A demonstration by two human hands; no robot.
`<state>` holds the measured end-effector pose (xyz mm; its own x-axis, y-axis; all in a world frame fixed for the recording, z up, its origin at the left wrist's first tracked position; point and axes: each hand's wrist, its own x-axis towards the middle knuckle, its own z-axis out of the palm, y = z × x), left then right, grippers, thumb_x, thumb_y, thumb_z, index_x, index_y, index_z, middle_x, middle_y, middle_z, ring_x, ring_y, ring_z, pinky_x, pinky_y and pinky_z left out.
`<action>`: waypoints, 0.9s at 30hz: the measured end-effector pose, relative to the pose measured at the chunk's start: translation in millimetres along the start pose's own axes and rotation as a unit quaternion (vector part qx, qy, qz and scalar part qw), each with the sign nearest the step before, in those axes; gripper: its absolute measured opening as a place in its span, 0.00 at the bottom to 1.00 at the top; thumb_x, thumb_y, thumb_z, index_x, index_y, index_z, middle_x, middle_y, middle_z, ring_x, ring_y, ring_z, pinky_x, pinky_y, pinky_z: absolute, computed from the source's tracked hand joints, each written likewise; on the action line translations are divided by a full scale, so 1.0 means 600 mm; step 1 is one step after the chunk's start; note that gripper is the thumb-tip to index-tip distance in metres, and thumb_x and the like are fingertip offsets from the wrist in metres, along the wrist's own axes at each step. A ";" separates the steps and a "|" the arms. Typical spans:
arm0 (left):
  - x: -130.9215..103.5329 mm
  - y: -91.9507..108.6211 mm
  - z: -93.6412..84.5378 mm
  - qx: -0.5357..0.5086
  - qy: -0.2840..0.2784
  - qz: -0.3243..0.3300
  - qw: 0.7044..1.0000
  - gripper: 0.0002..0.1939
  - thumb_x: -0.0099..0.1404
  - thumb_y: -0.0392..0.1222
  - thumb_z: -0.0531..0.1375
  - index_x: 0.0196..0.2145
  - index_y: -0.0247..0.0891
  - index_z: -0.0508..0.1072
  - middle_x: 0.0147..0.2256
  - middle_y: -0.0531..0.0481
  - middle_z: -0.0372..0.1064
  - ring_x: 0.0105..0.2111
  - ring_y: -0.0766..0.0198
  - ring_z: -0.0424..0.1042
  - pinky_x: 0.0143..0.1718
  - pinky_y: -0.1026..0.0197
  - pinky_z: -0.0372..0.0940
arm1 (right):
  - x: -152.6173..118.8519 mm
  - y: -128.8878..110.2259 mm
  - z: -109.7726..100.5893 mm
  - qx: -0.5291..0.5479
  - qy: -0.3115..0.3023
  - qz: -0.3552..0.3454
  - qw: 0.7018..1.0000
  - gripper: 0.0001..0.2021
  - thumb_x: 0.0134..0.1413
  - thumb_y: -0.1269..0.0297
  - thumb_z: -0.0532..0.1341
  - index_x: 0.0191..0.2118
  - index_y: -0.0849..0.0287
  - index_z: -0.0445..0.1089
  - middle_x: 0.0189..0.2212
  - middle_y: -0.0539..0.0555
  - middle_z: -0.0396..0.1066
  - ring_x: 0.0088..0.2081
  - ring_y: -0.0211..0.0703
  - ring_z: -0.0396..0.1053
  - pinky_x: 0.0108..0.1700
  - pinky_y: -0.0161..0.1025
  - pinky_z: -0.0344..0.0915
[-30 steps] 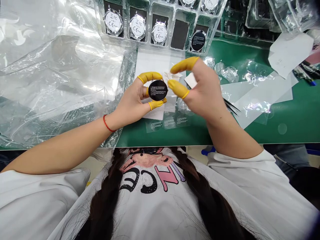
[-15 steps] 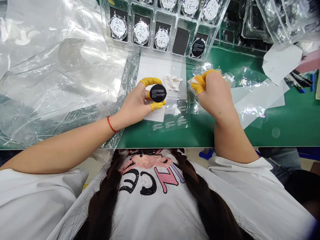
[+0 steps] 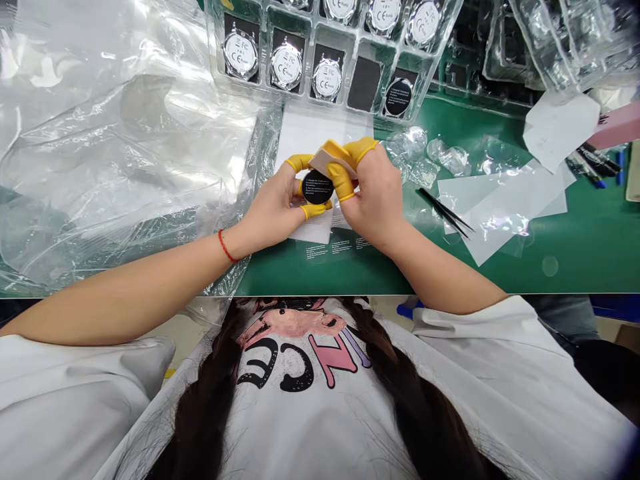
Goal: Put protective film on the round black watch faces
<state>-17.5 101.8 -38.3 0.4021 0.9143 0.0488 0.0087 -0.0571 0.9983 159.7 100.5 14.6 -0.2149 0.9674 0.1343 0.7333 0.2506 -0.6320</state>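
Note:
My left hand (image 3: 277,203), with yellow finger cots on its fingertips, holds a round watch (image 3: 318,188) by its rim. The watch's black face is turned up and carries small white print. Over the upper right of that face, my right hand (image 3: 373,183) pinches a small pale flat pad (image 3: 333,160), its lower edge at or just above the watch. Yellow finger cots cover the gripping fingers here too. Beneath the hands lie white paper (image 3: 297,130) and a clear sheet of printed round films (image 3: 317,251), partly hidden by my right hand.
A clear tray (image 3: 345,105) of watches, most back-up, stands at the back. Black tweezers (image 3: 445,212) lie right of my right hand, near clear round films (image 3: 453,159) and translucent sheets (image 3: 500,213). Plastic bags (image 3: 125,167) cover the left. Pens (image 3: 593,163) lie far right.
My right hand has moved left with the pale pad, from the green table to the watch face. The tweezers now show. My left hand stays nearly still, and the crumpled paper is hidden.

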 end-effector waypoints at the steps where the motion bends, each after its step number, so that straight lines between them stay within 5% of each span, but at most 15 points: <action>1: 0.001 0.001 0.001 -0.002 0.001 0.002 1.000 0.33 0.54 0.48 0.71 0.53 0.46 0.63 0.34 0.54 0.74 0.32 0.62 0.77 0.35 0.58 0.72 | 0.004 -0.001 -0.003 -0.016 0.000 0.001 1.000 0.13 0.65 0.51 0.52 0.41 0.54 0.65 0.46 0.61 0.68 0.49 0.54 0.67 0.49 0.52 0.65; 6: 0.001 0.014 0.005 -0.002 0.010 0.011 1.000 0.33 0.53 0.47 0.71 0.52 0.44 0.62 0.37 0.52 0.75 0.35 0.62 0.78 0.38 0.59 0.73 | 0.012 -0.007 -0.008 -0.046 0.003 -0.005 0.999 0.09 0.64 0.54 0.53 0.39 0.52 0.64 0.45 0.60 0.70 0.48 0.54 0.66 0.47 0.51 0.64; 10: 0.001 0.023 0.007 -0.016 0.000 0.008 1.000 0.32 0.54 0.45 0.71 0.52 0.43 0.61 0.36 0.53 0.75 0.35 0.63 0.78 0.39 0.58 0.74 | 0.020 0.006 -0.022 0.040 0.030 -0.006 0.999 0.12 0.62 0.47 0.56 0.40 0.50 0.65 0.42 0.55 0.70 0.46 0.51 0.67 0.49 0.49 0.65; 14: 0.002 0.021 0.005 -0.025 -0.020 0.016 0.999 0.31 0.54 0.43 0.70 0.52 0.43 0.60 0.34 0.54 0.74 0.38 0.60 0.79 0.43 0.55 0.75 | 0.024 0.057 -0.062 0.108 0.051 0.000 0.993 0.13 0.61 0.52 0.60 0.47 0.51 0.66 0.43 0.53 0.71 0.42 0.45 0.67 0.47 0.46 0.65; 17: 0.003 0.016 0.004 -0.027 -0.019 0.026 0.999 0.32 0.53 0.42 0.70 0.52 0.44 0.61 0.35 0.54 0.74 0.38 0.60 0.79 0.45 0.54 0.75 | 0.026 0.108 -0.086 0.017 0.004 0.075 0.997 0.09 0.57 0.63 0.63 0.43 0.55 0.69 0.39 0.55 0.71 0.39 0.46 0.66 0.46 0.50 0.64; 20: 0.003 0.014 0.004 -0.028 -0.015 0.029 0.999 0.32 0.52 0.42 0.70 0.52 0.45 0.61 0.35 0.55 0.74 0.37 0.61 0.79 0.46 0.53 0.75 | 0.031 0.136 -0.091 -0.062 0.035 0.113 0.991 0.05 0.56 0.64 0.64 0.39 0.55 0.72 0.42 0.58 0.71 0.46 0.52 0.65 0.52 0.55 0.62; 23: 0.003 0.018 0.004 -0.018 -0.013 0.025 0.999 0.32 0.53 0.42 0.70 0.53 0.44 0.61 0.35 0.53 0.74 0.38 0.61 0.78 0.46 0.52 0.75 | 0.034 0.120 -0.080 0.001 0.080 0.066 0.995 0.06 0.60 0.59 0.60 0.37 0.54 0.73 0.44 0.58 0.72 0.47 0.50 0.66 0.54 0.53 0.62; 27: 0.001 0.024 0.006 -0.017 -0.017 0.027 0.999 0.33 0.54 0.43 0.70 0.54 0.44 0.61 0.38 0.52 0.74 0.37 0.62 0.78 0.46 0.53 0.75 | 0.012 0.050 -0.050 0.149 0.053 0.005 0.987 0.15 0.65 0.49 0.55 0.39 0.54 0.72 0.38 0.54 0.74 0.44 0.45 0.70 0.52 0.48 0.65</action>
<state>-14.1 100.3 -23.7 0.4316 0.8962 0.1030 -0.0460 -0.0922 0.9947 199.8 116.1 19.6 -0.1290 0.9722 0.1955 0.5101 0.2341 -0.8277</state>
